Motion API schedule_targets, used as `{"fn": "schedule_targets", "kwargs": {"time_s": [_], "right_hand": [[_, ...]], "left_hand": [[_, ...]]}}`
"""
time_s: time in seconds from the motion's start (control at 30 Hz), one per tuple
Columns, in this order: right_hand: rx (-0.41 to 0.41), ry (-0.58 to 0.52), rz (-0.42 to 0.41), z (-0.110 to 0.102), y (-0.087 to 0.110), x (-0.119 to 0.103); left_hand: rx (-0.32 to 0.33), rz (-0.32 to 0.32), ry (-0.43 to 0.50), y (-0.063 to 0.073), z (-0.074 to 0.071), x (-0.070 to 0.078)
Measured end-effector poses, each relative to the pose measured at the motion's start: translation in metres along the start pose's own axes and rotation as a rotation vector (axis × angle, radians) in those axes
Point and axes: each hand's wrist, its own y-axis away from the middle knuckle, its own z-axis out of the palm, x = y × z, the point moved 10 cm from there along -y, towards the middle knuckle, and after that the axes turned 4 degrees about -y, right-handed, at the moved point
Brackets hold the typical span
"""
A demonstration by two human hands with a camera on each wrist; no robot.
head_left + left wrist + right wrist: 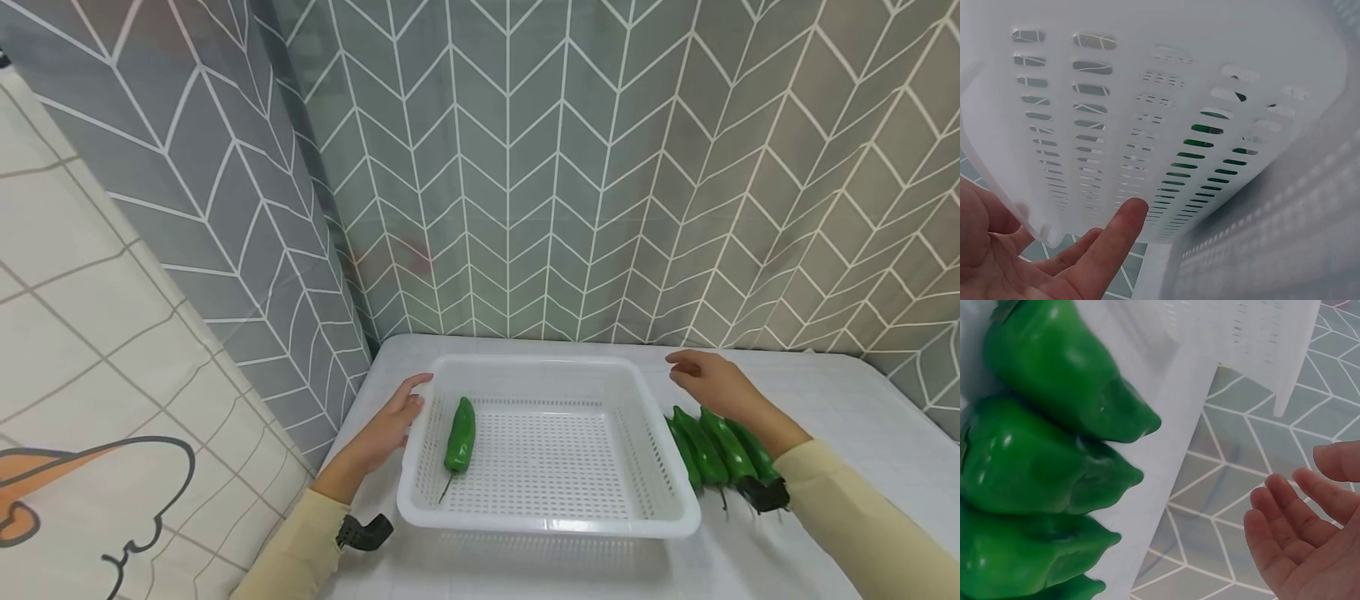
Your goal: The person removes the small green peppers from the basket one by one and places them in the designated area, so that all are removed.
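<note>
A white perforated plastic basket [547, 527] stands on the table, with one long green pepper [461, 437] lying near its left wall, stem toward me. My left hand [386, 429] is at the basket's left side. Its fingers are extended by the outer wall in the left wrist view, where one fingertip [1132, 209] appears to touch the slotted side. Over the far end of several green peppers [708, 450], right of the basket, hovers my right hand [712, 383]. Its loosely bent fingers [1279, 519] hold nothing in the right wrist view.
A white cloth covers the table [847, 400]. Behind it hangs a grey curtain [525, 167] with white chevron lines; another patterned sheet [90, 333] hangs at the left. The loose peppers lie side by side close to the basket's right wall.
</note>
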Motion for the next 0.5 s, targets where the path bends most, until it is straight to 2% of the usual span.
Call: {"fn": "schedule_targets", "kwargs": {"time_s": [0.5], "right_hand": [[0.002,-0.027,-0.011,0.001,-0.006,-0.020]], "left_hand": [[0.019,-0.015,0.002,-0.001,0.000,-0.001]]}}
